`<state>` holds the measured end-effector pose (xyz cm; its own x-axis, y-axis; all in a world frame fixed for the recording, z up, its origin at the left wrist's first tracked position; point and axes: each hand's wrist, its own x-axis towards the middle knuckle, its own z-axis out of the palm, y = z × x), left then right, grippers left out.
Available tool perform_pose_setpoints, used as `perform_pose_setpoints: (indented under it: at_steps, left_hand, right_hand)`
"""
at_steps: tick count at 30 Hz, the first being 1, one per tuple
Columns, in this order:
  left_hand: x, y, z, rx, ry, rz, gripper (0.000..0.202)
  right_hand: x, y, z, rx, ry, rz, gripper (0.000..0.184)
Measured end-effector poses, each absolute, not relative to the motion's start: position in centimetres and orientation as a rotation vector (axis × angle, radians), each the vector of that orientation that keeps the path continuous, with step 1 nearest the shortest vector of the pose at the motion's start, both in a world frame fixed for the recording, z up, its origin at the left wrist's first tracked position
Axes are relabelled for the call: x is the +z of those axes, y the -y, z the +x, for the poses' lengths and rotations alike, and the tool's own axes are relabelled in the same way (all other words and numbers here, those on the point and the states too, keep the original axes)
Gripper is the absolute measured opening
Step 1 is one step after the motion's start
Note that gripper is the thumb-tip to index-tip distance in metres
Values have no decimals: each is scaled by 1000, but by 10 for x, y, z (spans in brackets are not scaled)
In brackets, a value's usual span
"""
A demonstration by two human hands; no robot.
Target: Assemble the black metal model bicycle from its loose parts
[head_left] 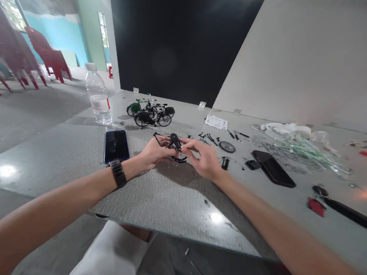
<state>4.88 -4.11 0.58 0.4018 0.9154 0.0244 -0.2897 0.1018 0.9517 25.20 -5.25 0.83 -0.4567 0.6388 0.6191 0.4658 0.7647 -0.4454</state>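
Note:
Between my hands, just above the grey table, is a partly built black model bicycle point(174, 141) with one spoked wheel on it. My left hand point(155, 152) is closed on its frame from the left. From the right, my right hand point(201, 154) pinches at the wheel area with thumb and forefinger; any small part between those fingertips is too small to make out. A loose spoked wheel point(227, 146) lies to the right of my right hand, near several small black parts point(212, 138). Finished model bicycles point(153, 116) stand behind my hands.
A water bottle point(98, 97) and a phone point(116, 145) are at left. To the right lie another phone point(274, 168), clear plastic bags with sprues point(311, 146), a paper sheet point(215, 122) and a black-handled tool point(348, 213). The table's front edge point(178, 237) is close.

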Motion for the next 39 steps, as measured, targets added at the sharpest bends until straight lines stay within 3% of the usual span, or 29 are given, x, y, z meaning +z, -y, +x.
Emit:
perform_pose_setpoints:
  at_steps: [6,9,14,26,32,39]
  left_hand:
    - [5,40,49,1085,-772,1082,50]
    - [5,39,48,1068,-757,1067,43]
    - [7,41,49,1063,-756,1000,23]
    - [8,42,50,1115,-840,1096,19]
    - [2,38,50,1175,-793,1082,25]
    - [3,37,48,1226,-629,1096,31]
  right_hand:
    - [5,56,243,650,1814,-1021,36]
    - [4,53,245,702,1796,-1042,38]
    - [7,55,245,729,1831,-1014,37]
    - [6,62,238,713,1851,-920,31]
    - [3,58,238,772,1823,-967,49]
    - [2,57,242,676,1876,-895,48]
